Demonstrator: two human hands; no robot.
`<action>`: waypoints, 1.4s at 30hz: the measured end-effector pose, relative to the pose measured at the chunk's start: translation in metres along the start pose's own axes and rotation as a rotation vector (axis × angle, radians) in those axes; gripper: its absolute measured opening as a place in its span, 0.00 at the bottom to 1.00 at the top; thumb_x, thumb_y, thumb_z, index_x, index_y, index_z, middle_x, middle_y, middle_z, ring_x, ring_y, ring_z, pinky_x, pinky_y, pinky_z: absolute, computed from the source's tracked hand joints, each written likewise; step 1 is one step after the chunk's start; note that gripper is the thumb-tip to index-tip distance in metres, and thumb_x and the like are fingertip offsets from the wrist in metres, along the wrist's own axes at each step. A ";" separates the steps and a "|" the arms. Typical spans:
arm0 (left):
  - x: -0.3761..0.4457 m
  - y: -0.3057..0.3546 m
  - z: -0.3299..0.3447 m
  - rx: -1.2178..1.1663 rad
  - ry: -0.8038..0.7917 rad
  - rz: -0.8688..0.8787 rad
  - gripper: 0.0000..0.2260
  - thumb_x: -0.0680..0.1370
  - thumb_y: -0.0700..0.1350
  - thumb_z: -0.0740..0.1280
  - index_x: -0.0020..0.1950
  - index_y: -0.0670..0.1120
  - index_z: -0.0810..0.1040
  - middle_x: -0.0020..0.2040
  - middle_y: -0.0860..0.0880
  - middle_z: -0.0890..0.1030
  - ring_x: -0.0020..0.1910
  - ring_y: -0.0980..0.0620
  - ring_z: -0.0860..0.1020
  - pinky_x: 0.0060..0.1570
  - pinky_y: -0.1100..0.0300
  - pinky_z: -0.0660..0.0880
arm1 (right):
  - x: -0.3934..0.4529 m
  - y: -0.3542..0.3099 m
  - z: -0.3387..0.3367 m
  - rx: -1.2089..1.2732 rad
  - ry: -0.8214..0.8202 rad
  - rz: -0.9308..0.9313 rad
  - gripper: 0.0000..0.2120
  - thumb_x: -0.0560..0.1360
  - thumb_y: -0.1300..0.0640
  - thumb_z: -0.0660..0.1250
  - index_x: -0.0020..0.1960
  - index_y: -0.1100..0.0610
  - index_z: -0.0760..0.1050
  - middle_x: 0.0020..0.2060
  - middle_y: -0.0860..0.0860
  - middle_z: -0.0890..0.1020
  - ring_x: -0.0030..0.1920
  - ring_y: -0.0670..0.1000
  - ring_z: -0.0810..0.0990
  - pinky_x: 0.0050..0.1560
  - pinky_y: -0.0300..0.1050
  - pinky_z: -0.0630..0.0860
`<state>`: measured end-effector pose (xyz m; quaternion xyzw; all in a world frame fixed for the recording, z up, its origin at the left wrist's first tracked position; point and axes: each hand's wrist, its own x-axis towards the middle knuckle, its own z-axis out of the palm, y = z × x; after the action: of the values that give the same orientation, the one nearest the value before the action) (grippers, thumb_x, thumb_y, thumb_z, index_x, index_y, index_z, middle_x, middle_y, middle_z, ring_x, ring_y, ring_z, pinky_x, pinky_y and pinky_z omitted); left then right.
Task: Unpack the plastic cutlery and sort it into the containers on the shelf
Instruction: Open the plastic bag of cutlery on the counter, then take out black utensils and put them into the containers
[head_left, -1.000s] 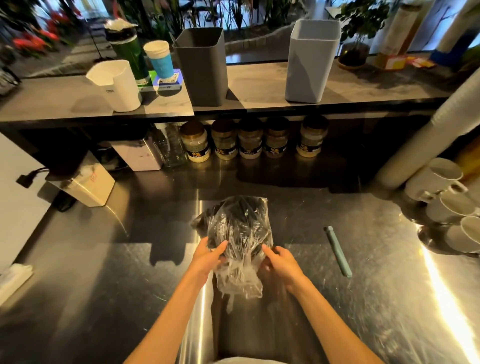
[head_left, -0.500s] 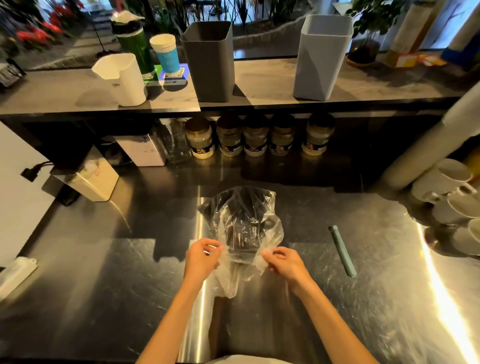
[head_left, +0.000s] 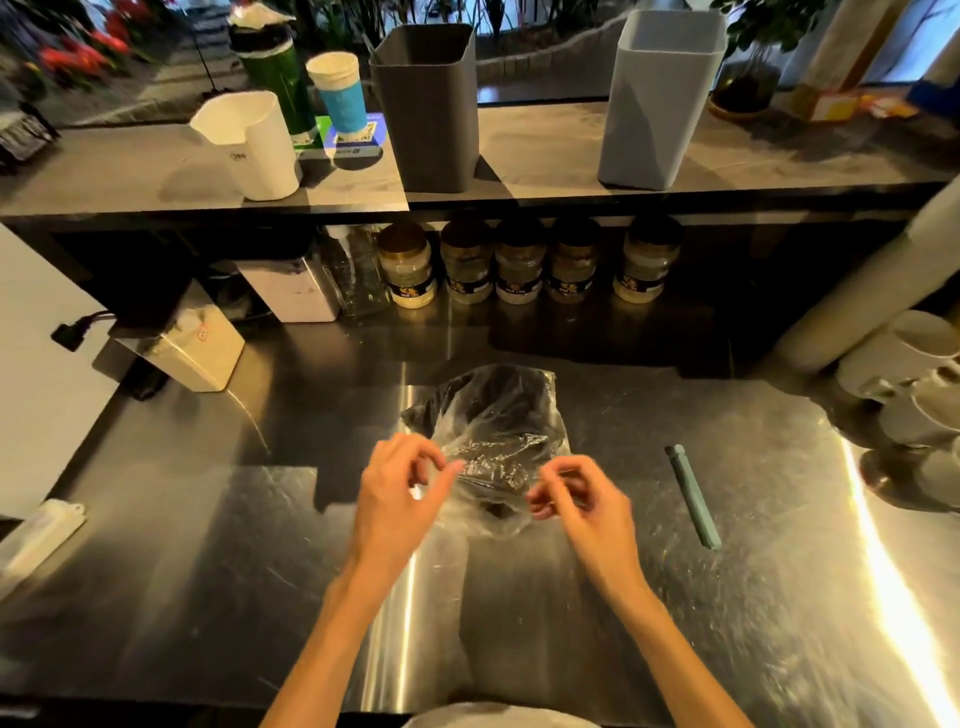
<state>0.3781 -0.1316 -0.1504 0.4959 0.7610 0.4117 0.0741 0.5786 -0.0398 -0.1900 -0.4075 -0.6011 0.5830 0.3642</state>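
Observation:
A clear plastic bag (head_left: 493, 431) full of black plastic cutlery lies on the steel counter (head_left: 208, 545) in front of me. My left hand (head_left: 400, 493) pinches the bag's near left edge. My right hand (head_left: 582, 499) pinches its near right edge, fingers curled. The bag's mouth faces me between the two hands. On the shelf (head_left: 545, 156) above stand a white container (head_left: 249, 145), a dark grey container (head_left: 426, 104) and a light grey container (head_left: 660, 98).
A grey-green stick-like tool (head_left: 693, 496) lies on the counter to the right. Several jars (head_left: 519, 265) line up under the shelf. White mugs (head_left: 914, 374) stack at the right edge. A white box (head_left: 192, 343) sits at the left, cups and a green bottle (head_left: 275, 67) on the shelf.
The bag's loose tail near me has been pulled apart. Both hands lifted from the bag's body to its near edges and spread a little wider.

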 end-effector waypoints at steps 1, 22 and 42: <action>-0.002 0.005 0.005 -0.006 -0.087 0.092 0.08 0.75 0.46 0.76 0.41 0.49 0.77 0.35 0.55 0.74 0.39 0.57 0.73 0.43 0.67 0.69 | 0.000 0.001 0.005 -0.100 -0.159 -0.021 0.05 0.82 0.59 0.67 0.52 0.59 0.81 0.42 0.52 0.87 0.44 0.49 0.87 0.48 0.40 0.82; 0.035 0.017 0.021 0.490 -0.219 -0.017 0.40 0.79 0.48 0.69 0.82 0.57 0.46 0.72 0.51 0.75 0.54 0.45 0.83 0.48 0.52 0.78 | 0.055 -0.007 0.001 -0.553 -0.186 -0.122 0.36 0.79 0.59 0.70 0.79 0.37 0.57 0.55 0.45 0.79 0.50 0.46 0.81 0.54 0.40 0.77; 0.070 0.006 0.021 -0.080 -0.356 -0.221 0.19 0.83 0.44 0.64 0.74 0.53 0.69 0.53 0.55 0.83 0.39 0.60 0.83 0.46 0.57 0.82 | 0.118 0.029 0.046 -1.323 -0.628 -0.266 0.37 0.75 0.57 0.74 0.79 0.50 0.62 0.76 0.52 0.68 0.73 0.58 0.70 0.73 0.51 0.67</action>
<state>0.3590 -0.0619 -0.1393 0.4712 0.7686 0.3367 0.2717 0.4913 0.0496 -0.2262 -0.2799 -0.9466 0.1392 -0.0787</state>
